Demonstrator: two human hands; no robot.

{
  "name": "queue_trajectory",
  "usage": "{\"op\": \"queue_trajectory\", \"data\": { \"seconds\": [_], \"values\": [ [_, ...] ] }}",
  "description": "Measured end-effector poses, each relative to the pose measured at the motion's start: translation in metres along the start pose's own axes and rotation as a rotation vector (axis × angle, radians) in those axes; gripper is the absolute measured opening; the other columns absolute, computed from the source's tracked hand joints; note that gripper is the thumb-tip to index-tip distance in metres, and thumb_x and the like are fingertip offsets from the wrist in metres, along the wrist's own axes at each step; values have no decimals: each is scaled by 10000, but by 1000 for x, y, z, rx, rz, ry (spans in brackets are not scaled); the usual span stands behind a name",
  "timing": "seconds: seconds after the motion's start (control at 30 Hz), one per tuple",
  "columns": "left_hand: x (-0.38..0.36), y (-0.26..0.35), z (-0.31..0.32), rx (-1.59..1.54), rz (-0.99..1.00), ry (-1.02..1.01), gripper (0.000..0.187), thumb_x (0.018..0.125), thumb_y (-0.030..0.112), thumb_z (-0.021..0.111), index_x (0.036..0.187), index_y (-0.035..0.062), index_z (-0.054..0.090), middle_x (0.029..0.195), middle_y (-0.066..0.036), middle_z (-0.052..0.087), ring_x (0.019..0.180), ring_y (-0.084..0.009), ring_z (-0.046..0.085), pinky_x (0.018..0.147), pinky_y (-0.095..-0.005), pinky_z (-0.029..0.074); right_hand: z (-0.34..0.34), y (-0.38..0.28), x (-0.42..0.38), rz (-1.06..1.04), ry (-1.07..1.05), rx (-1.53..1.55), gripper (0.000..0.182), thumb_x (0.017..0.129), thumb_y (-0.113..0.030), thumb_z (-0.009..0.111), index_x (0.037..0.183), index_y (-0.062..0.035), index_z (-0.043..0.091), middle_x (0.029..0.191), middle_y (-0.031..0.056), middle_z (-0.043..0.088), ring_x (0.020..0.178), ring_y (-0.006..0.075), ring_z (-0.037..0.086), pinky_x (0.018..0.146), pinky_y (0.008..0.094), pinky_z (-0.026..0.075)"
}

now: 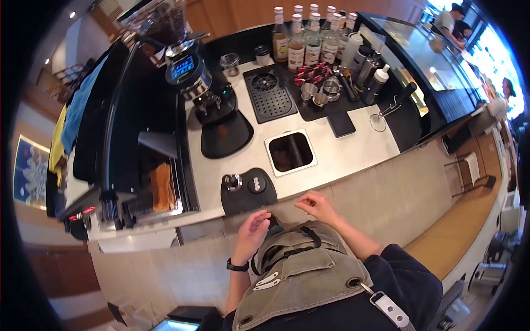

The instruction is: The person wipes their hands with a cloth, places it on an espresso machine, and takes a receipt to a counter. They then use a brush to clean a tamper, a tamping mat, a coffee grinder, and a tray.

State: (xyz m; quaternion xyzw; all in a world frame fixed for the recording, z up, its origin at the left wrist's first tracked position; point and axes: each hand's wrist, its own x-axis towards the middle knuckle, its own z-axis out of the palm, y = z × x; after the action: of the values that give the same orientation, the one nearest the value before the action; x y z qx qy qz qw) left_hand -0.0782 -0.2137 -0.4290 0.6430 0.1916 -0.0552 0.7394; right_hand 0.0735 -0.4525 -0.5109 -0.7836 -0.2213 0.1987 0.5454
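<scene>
My left hand (253, 234), with a black band on its wrist, is in front of the apron (309, 270). Its fingers are loosely bent and hold nothing I can see. To its right, my right hand (320, 207) hovers near the counter's front edge, fingers half curled and no object visible in them. Just beyond the left hand lies a black tamping mat (248, 207). On it stand a metal tamper (233, 182) and a round black tool (256, 185). A square knock box (291, 151) with a dark bar is set into the counter beyond my right hand.
A coffee grinder (201, 83) stands at the back left, beside an espresso machine (143, 143) with an orange cloth (162, 187). Several syrup bottles (313, 47), metal jugs (331, 88) and a drip tray (269, 94) fill the back. A glass display case (414, 49) borders the right.
</scene>
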Motion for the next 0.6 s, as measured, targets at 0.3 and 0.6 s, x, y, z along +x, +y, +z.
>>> {"op": "queue_trajectory", "data": {
  "seconds": [0.3,0.6],
  "values": [
    [59,53,-49,48,-11,-117,419,1044,175,663,1426,34,563,1333,-85,668,1159,-145,633,1018,-300,502,-170,13,174,-179,634,-502,173,985,-115,617,1097,-16,706,1074,167,748,928,337,731,798,417,575],
    [54,58,-22,97,-111,60,275,1047,215,650,1241,22,672,929,-46,748,815,-95,662,769,-260,552,-347,90,393,333,284,-1229,278,888,-136,651,1121,13,689,1135,294,715,1085,470,700,937,547,574]
  ]
}}
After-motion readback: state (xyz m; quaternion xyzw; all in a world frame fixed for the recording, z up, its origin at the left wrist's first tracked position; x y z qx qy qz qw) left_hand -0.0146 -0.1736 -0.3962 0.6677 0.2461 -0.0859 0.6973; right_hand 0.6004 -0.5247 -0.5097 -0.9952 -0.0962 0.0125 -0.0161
